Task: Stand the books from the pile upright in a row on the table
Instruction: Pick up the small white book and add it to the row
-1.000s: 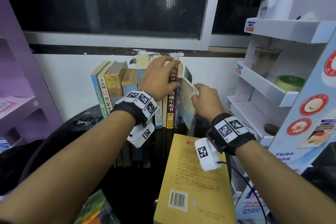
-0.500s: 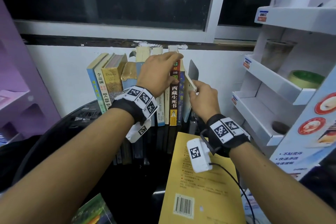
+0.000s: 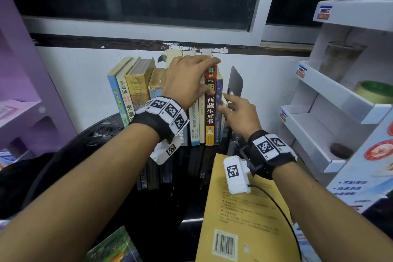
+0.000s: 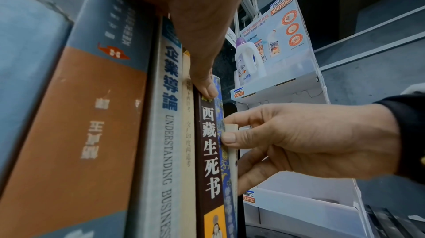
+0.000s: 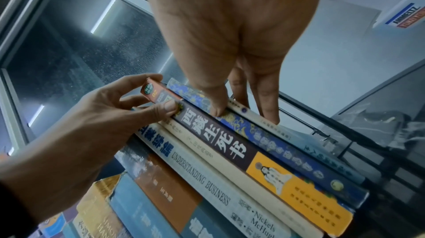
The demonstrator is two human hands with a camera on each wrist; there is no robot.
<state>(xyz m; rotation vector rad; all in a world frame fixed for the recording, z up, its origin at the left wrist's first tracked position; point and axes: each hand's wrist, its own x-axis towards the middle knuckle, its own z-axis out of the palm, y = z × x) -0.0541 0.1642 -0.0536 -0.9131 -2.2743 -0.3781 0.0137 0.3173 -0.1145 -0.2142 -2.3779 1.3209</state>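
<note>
Head view, thin book (image 3: 223, 112) now upright, right hand (image 3: 239, 116) pinching it, left hand (image 3: 187, 83) gripping row (image 3: 210, 110)

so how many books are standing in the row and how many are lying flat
upright books in the row: 10
books lying flat: 2, the yellow one and the green-covered one
total: 12

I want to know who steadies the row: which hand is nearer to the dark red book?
Left. The left hand grips the dark red book at its top, thumb on the spine. The right hand pinches the thin pale book, two books away.
</note>
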